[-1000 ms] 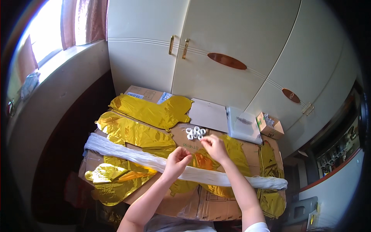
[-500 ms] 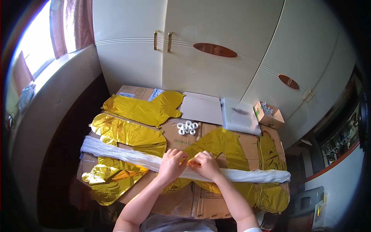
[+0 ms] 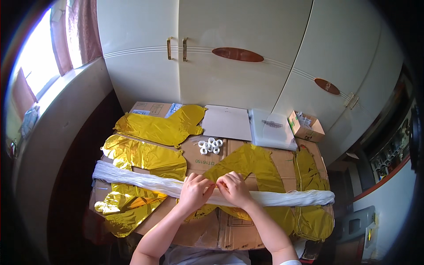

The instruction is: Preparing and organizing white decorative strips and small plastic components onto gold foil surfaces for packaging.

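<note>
The cabinet (image 3: 238,24) stands at 12 o'clock from the hands. Below it lies the cardboard (image 3: 203,227), with gold foils (image 3: 152,128) spread from 8 to 11 o'clock and 1 to 4; another lies right under the hands. The white skein (image 3: 274,198) crosses over the foils from 10 o'clock to 3, passing beneath both hands. The card (image 3: 227,123) is at 12, the clear sleeves (image 3: 273,130) towards 1, the box (image 3: 305,126) at 2.

The left hand (image 3: 194,192) and right hand (image 3: 233,190) sit side by side, fingers curled inward, tips nearly meeting; whether they pinch anything I cannot tell. The white rings (image 3: 210,145) lie at 12, well short of the cabinet.

A second ago the right hand was up by the rings, apart from the left; now both share one spot above the skein. That suggests close two-handed fingertip work there, away from the rings.
</note>
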